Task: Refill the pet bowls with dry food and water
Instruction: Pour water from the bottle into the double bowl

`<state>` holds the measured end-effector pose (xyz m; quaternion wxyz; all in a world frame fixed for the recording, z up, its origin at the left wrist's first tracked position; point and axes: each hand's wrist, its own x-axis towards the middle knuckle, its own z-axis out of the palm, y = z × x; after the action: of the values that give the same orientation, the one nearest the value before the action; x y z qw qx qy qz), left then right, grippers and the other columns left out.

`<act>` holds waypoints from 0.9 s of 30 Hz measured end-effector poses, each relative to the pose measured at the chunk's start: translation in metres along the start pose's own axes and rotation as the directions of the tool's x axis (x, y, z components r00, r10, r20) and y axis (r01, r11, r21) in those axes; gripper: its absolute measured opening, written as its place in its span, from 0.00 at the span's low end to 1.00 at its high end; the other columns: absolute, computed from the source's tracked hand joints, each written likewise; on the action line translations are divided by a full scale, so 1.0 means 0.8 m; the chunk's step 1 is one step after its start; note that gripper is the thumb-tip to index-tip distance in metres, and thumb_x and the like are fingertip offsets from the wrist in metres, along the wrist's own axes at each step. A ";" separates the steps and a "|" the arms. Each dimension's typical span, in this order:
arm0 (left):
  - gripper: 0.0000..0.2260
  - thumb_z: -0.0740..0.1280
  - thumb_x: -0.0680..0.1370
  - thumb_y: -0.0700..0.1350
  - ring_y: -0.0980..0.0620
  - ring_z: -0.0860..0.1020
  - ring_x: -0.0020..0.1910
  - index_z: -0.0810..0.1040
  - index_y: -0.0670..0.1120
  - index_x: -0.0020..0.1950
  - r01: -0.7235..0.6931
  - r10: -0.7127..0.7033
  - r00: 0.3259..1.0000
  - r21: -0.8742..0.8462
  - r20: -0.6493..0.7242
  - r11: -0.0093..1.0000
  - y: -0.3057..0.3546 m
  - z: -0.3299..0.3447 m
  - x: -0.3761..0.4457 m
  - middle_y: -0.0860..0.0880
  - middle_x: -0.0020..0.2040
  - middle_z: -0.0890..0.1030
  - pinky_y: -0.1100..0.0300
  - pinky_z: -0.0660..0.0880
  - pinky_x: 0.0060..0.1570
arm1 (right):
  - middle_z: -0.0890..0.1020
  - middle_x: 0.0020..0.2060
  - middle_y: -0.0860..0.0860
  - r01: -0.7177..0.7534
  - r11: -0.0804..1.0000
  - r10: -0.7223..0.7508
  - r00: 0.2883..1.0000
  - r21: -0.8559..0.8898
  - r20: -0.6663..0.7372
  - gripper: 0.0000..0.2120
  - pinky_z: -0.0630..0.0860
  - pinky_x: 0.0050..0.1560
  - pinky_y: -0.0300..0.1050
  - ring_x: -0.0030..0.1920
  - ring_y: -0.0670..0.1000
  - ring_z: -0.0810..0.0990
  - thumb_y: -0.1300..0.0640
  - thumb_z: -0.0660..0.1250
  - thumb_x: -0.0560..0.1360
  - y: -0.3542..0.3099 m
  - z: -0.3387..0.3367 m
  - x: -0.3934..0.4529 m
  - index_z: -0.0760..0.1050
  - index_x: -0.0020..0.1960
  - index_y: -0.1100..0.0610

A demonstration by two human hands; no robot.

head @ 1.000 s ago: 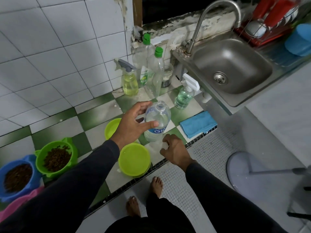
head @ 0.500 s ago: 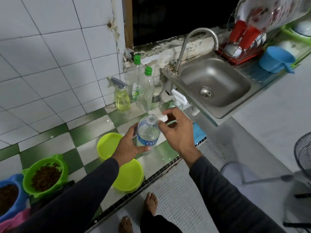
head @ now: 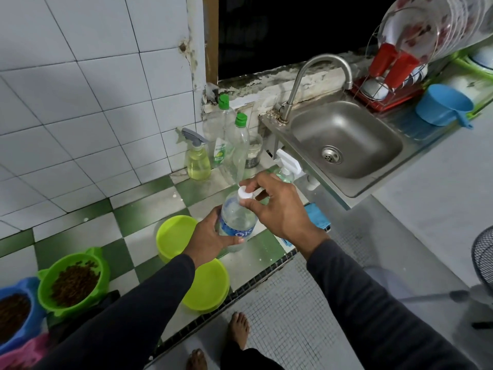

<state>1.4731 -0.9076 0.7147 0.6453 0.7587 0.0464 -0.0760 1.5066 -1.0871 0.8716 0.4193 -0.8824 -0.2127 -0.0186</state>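
Steel sink (head: 346, 140), blue scoop (head: 441, 105), yellow spray bottle (head: 198, 162).

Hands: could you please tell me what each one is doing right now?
Left hand: holding the bottle.
Right hand: pinching the cap.

Dark long sleeves (head: 373, 303), bare feet (head: 240, 329).

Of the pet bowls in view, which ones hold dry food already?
The green eared bowl and the blue bowl at far left hold brown kibble. The two lime round bowls near the left hand show none.
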 end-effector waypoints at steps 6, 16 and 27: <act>0.34 0.85 0.64 0.44 0.60 0.81 0.59 0.76 0.56 0.66 0.011 -0.010 1.000 0.021 -0.006 1.000 0.001 -0.001 0.002 0.57 0.60 0.84 0.68 0.77 0.53 | 0.82 0.55 0.53 0.134 0.977 -0.106 0.981 -0.167 0.165 0.17 0.76 0.54 0.41 0.51 0.51 0.79 0.61 0.72 0.76 0.005 -0.010 0.010 0.79 0.64 0.53; 0.34 0.85 0.64 0.44 0.60 0.81 0.58 0.77 0.56 0.66 0.020 -0.020 1.000 0.024 -0.001 0.999 -0.003 -0.001 0.001 0.57 0.59 0.84 0.64 0.79 0.54 | 0.76 0.35 0.46 0.036 0.942 -0.037 0.999 -0.335 0.001 0.28 0.75 0.36 0.52 0.36 0.49 0.74 0.27 0.68 0.65 0.009 0.004 0.006 0.72 0.43 0.53; 0.35 0.85 0.61 0.53 0.56 0.81 0.61 0.77 0.60 0.65 0.018 -0.018 1.000 -0.009 0.010 1.000 0.000 -0.002 0.000 0.57 0.61 0.84 0.51 0.80 0.62 | 0.75 0.51 0.47 0.225 0.946 -0.191 0.968 -0.234 0.162 0.14 0.79 0.50 0.50 0.46 0.49 0.77 0.56 0.72 0.77 0.004 -0.004 0.015 0.81 0.61 0.57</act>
<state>1.4733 -0.9059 0.7151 0.6483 0.7548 0.0505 -0.0856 1.5191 -1.0868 0.8736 0.2844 -0.9000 -0.3291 -0.0287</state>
